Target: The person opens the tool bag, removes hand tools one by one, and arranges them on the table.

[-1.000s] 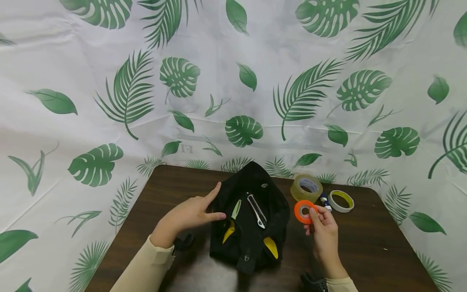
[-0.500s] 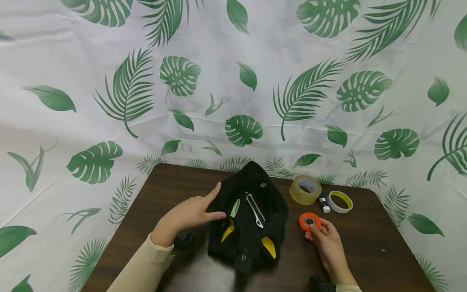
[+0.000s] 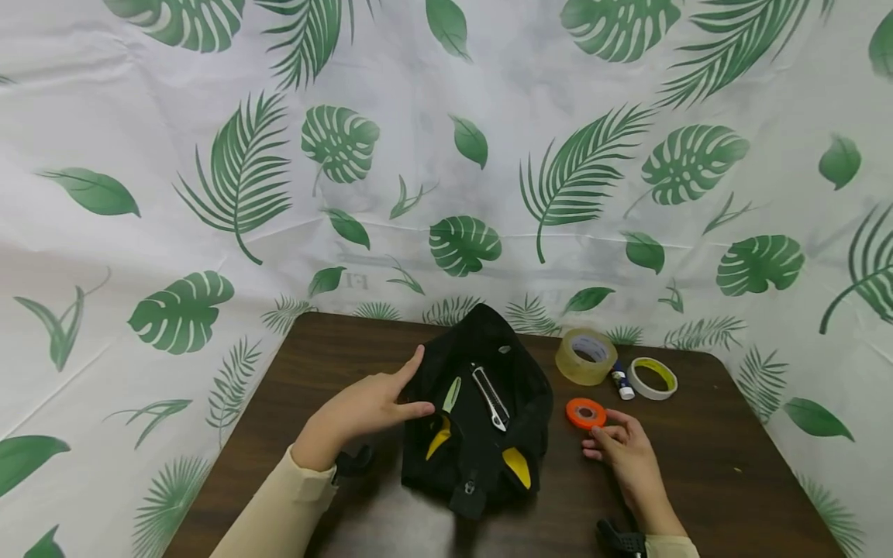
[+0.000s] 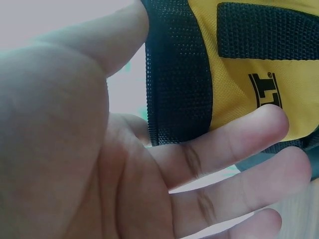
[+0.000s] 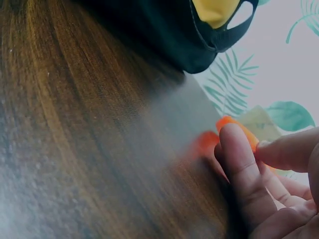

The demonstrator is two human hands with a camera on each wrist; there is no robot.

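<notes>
A black and yellow tool bag (image 3: pixel 453 457) stands with its mouth open, a white utility knife (image 3: pixel 491 399) and a pale green tool (image 3: pixel 451 395) inside it. At the bag's left rim rests my left hand (image 3: pixel 366 407), thumb and index finger spread apart. The left wrist view shows its fairly straight fingers beside the yellow side panel (image 4: pixel 249 114). To the right of the bag, my right hand (image 3: pixel 631 457) pinches the near edge of an orange tape roll (image 3: pixel 579 421), low over the table. In the right wrist view, the fingers cover much of the roll (image 5: pixel 232 122).
Behind my right hand are a clear packing tape roll (image 3: pixel 568 368), a small blue-and-white glue stick (image 3: pixel 621 381) and a white tape roll (image 3: pixel 652 394). The dark wood table (image 3: pixel 705 465) ends at a leaf-printed curtain (image 3: pixel 405 271).
My right hand first drew the orange tape roll away from the packing tape and lowered it. The roll now lies flatter, near the table. My left hand has stayed at the bag's rim.
</notes>
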